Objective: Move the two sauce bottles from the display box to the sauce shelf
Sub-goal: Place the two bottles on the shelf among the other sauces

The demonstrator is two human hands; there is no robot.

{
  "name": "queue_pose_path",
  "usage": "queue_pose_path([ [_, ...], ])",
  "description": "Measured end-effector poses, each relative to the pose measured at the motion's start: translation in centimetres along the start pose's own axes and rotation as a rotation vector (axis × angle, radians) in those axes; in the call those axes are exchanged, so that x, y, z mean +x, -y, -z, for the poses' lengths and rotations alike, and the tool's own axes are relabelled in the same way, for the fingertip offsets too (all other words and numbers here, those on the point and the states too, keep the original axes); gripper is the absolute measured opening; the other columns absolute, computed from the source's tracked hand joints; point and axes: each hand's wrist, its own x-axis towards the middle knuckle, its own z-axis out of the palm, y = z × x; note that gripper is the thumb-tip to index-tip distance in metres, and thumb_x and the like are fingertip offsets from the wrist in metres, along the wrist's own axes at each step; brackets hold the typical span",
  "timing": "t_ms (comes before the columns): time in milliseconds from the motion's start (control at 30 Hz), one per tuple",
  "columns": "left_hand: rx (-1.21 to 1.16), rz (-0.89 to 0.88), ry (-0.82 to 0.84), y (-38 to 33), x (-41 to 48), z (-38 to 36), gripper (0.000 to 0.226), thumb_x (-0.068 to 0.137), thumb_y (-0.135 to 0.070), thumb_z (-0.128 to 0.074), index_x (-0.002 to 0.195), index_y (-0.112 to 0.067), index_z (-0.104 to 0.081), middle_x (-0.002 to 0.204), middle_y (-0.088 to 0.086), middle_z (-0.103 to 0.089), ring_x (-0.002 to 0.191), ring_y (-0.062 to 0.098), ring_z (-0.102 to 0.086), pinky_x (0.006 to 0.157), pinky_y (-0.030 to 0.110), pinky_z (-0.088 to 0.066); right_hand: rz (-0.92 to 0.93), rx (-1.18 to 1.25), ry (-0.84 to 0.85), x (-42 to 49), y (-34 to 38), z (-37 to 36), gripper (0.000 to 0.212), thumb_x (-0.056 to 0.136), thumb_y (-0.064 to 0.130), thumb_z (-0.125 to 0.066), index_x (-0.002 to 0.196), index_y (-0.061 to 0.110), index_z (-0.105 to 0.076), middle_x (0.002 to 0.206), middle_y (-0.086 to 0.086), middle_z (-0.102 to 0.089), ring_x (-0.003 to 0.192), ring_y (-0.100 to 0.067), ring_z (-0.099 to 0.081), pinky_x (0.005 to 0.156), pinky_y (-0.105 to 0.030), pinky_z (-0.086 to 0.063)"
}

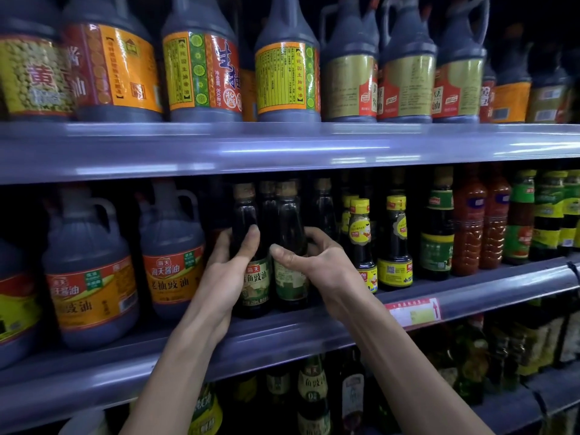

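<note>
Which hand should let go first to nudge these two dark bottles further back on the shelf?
Probably the right hand: it holds its bottle high, near the shoulder; the left hand wraps its bottle lower, steadying it.

Two sauce bottles (270, 262) side by side on middle shelf (282, 328)

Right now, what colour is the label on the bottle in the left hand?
Green, on the dark bottle, seen in the head view.

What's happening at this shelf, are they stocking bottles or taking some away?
A person is handling two dark sauce bottles at the middle shelf. The left hand wraps the left bottle, the right hand grips the right bottle. Both bottles stand upright at the shelf's front edge, side by side, between big jugs and yellow-capped bottles. Neither hand has let go.
</note>
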Motion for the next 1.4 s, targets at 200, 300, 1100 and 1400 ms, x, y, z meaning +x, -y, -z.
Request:
queue_pose_path([
  [200, 0.035, 0.047, 0.033, -0.1, -0.2, 0.1, 0.114, 0.070, -0.078, -0.069, 0.161, -0.039, -0.013, 0.170, -0.008, -0.023, 0.152, 0.018, -0.028, 0.123, 0.048, -0.026, 0.017, -0.015, 0.014, -0.3, 0.3, 0.0, 0.069, 0.077, 0.019, -0.096, 0.136, 0.014, -0.060, 0.110, 0.001, -0.081, 0.093, -0.005, -0.079, 0.070, -0.013, -0.060],
  [300, 0.036, 0.072, 0.039, -0.3, -0.3, 0.1, 0.118, 0.066, -0.079, -0.071, 0.161, -0.041, -0.012, 0.170, -0.008, -0.025, 0.150, 0.018, -0.033, 0.122, 0.047, -0.029, 0.047, -0.054, -0.006, -0.1, 0.2, 0.0, 0.080, 0.072, 0.028, -0.099, 0.140, 0.014, -0.059, 0.119, -0.003, -0.079, 0.109, -0.015, -0.077, 0.087, -0.023, -0.063],
  [1100, 0.406, -0.092, -0.057, -0.8, -1.1, 0.9, 0.089, 0.081, -0.071, -0.065, 0.155, -0.027, -0.041, 0.155, -0.006, -0.048, 0.137, 0.015, -0.048, 0.110, 0.035, -0.042, 0.137, -0.256, 0.028, -0.8, -1.0, 1.4, 0.087, 0.077, 0.013, -0.096, 0.153, 0.016, -0.055, 0.119, -0.005, -0.082, 0.108, -0.020, -0.080, 0.096, -0.046, -0.066],
  [1400, 0.435, -0.164, -0.065, -0.9, -2.1, 1.6, 0.085, 0.078, -0.072, -0.061, 0.148, -0.025, -0.047, 0.138, -0.008, -0.061, 0.128, 0.012, -0.057, 0.109, 0.038, -0.047, 0.156, -0.273, 0.007, -2.2, -0.8, 1.5, 0.106, 0.064, 0.046, -0.100, 0.153, 0.013, -0.053, 0.131, -0.002, -0.077, 0.119, -0.016, -0.074, 0.102, -0.043, -0.063],
])
